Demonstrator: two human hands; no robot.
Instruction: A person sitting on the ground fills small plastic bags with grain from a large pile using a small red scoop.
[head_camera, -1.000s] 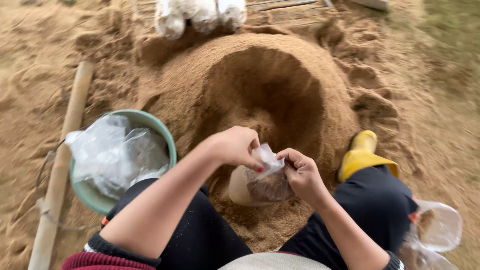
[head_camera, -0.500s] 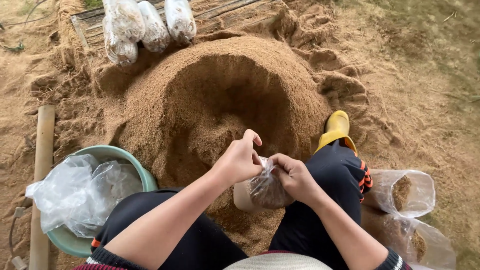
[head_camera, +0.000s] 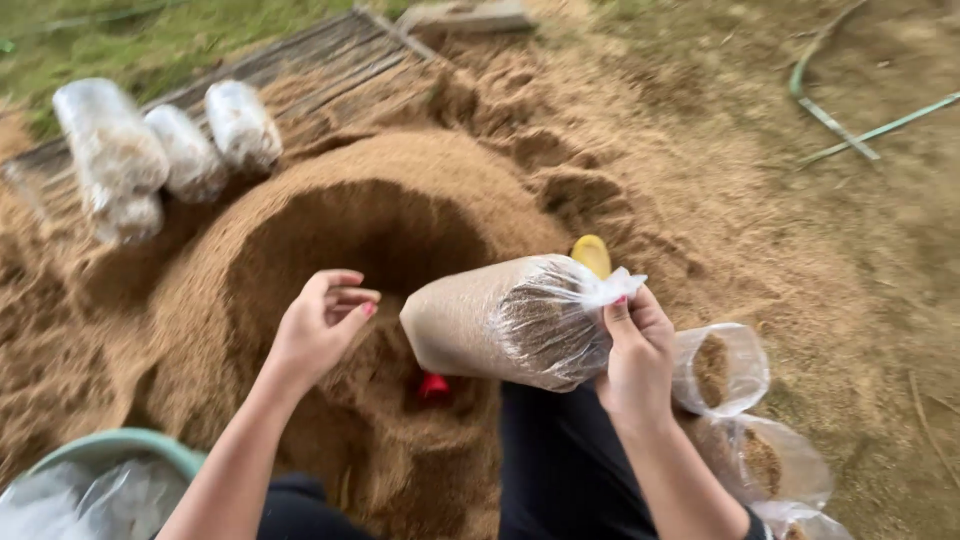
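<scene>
My right hand (head_camera: 634, 350) grips the twisted neck of a clear plastic bag (head_camera: 500, 320) packed with sawdust and holds it sideways above the heap. My left hand (head_camera: 320, 322) hovers just left of the bag's bottom end, fingers curled and apart, touching nothing. Below both lies a big mound of brown sawdust (head_camera: 300, 230) with a hollow scooped in its middle. A small red object (head_camera: 433, 385) pokes out of the sawdust under the bag.
Three filled bags (head_camera: 165, 150) lie on wooden planks (head_camera: 330, 55) at the back left. Partly filled open bags (head_camera: 735, 400) sit by my right leg. A green basin (head_camera: 110, 445) holding empty plastic bags is at the lower left. A yellow boot tip (head_camera: 592, 252) shows behind the held bag.
The bag has been lifted off the sawdust and turned sideways in my right hand. My left hand has let go of it. The view has swung to the right.
</scene>
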